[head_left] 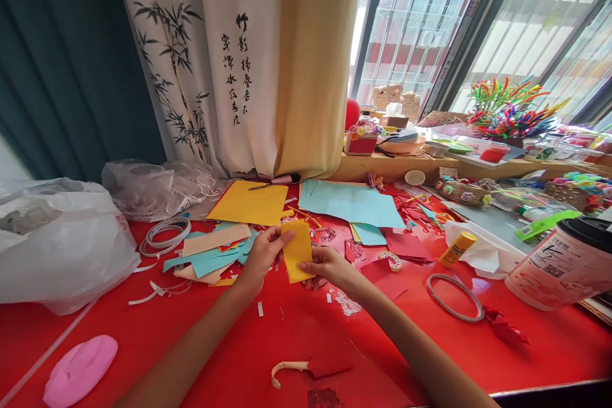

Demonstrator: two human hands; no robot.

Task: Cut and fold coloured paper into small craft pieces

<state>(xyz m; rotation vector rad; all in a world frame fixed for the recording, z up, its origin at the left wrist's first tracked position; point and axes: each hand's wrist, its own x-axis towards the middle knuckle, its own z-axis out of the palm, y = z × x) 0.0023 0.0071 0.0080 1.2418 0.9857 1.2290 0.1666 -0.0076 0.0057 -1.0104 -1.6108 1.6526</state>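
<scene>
Between my two hands, a small yellow paper rectangle [297, 255] is held upright above the red table. My left hand [262, 254] pinches its upper left edge, thumb on the front. Lower down on the right side, my right hand [329, 269] grips it, thumb across the face; the fingers behind are partly hidden. Just beyond lie a large yellow sheet [251, 202] and light blue sheets [349, 202]. Blue and tan paper strips [215, 254] are heaped beside my left hand. Dark red paper pieces [408, 247] lie right of my right hand.
A white plastic bag [62, 242] and rolls of white tape [166, 234] stand left. On the right are a yellow glue stick [458, 249], a grey ring [454, 297] and a large lidded cup [557, 264]. Nearer me lie a pink lump [80, 370] and a curled paper piece [289, 367].
</scene>
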